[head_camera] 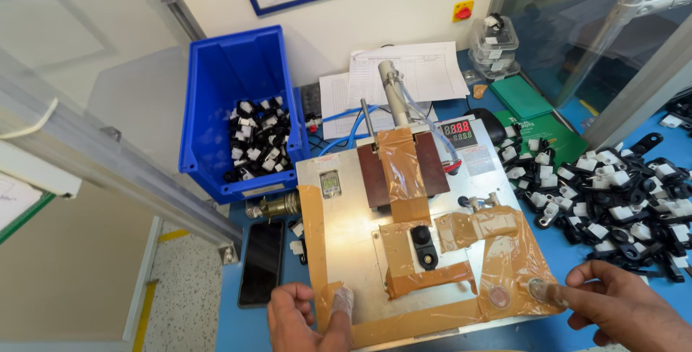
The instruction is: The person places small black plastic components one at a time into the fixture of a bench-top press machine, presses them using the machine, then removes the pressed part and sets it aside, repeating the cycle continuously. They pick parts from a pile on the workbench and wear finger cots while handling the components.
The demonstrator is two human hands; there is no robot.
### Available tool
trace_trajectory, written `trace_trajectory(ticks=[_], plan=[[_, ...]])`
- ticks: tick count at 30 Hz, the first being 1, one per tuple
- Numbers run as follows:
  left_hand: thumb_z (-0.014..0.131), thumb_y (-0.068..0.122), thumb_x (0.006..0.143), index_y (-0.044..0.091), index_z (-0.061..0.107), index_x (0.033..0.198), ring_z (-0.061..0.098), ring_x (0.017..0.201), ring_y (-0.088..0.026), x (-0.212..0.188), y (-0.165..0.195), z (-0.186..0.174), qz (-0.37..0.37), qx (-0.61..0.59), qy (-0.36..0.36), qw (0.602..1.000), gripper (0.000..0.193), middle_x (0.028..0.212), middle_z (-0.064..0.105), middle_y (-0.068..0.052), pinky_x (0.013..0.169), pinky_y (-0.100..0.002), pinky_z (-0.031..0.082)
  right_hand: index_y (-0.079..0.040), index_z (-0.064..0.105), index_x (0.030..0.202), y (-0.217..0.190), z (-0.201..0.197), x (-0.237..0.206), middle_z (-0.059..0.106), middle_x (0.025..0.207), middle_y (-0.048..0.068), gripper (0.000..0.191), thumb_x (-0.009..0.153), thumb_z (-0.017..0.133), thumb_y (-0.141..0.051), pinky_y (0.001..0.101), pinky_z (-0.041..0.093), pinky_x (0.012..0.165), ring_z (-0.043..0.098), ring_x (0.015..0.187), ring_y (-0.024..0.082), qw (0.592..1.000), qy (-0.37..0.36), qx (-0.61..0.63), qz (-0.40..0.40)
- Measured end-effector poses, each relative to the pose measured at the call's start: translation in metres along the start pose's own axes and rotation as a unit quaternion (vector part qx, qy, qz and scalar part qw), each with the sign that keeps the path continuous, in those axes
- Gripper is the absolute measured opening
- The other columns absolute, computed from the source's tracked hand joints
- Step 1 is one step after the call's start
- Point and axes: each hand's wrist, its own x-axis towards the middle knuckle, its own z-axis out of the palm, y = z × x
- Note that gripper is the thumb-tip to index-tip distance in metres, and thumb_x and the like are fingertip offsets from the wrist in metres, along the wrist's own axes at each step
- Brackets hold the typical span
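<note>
Now both hands rest at the worktop's front edge: left hand fingers curled and right hand fingers open, each pressing a button on the taped metal plate, holding nothing.

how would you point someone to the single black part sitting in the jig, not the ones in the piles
Start at the metal plate covered in brown tape at the centre of the blue bench. Below the two dark brown blocks, the black part lies alone in a taped recess. Unlike the heaped parts to the right, it shows no white piece.
</note>
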Motion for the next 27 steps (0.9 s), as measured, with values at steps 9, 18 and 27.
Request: trace_trajectory(ticks=[9, 18, 27], plan=[[0.091, 0.006, 0.05, 0.007, 0.052, 0.094, 0.049, 0.066, -0.016, -0.013, 0.007, 0.012, 0.03, -0.028, 0.008, 0.999, 0.059, 0.083, 0.049, -0.008, 0.062, -0.033, 0.051, -0.007, 0.053, 0.108, -0.007, -0.006, -0.001, 0.065, 0.082, 0.016, 0.048, 0.086, 0.087, -0.032, 0.0367, 0.048, 0.049, 0.063, 0.07, 0.024, 1.0, -0.029, 0.001, -0.001], [0.094, 0.008, 0.053, 0.008, 0.051, 0.094, 0.049, 0.066, -0.016, -0.021, 0.014, 0.017, 0.014, -0.021, 0.019, 0.999, 0.059, 0.083, 0.052, -0.006, 0.062, -0.034, 0.051, -0.003, 0.06, 0.102, -0.02, -0.009, -0.012, 0.065, 0.08, 0.015, 0.049, 0.083, 0.09, -0.036, 0.0324, 0.045, 0.051, 0.063, 0.066, 0.022, 0.998, -0.008, -0.06, -0.004], [0.089, 0.002, 0.055, 0.01, 0.048, 0.1, 0.051, 0.068, -0.014, -0.019, 0.01, 0.017, -0.018, 0.035, -0.058, 0.998, 0.062, 0.094, 0.049, -0.008, 0.071, -0.032, 0.054, -0.009, 0.061, 0.105, -0.03, -0.011, -0.027, 0.067, 0.087, 0.011, 0.051, 0.082, 0.088, -0.045, 0.0312, 0.051, 0.06, 0.065, 0.074, 0.019, 0.988, 0.023, -0.152, -0.031]])
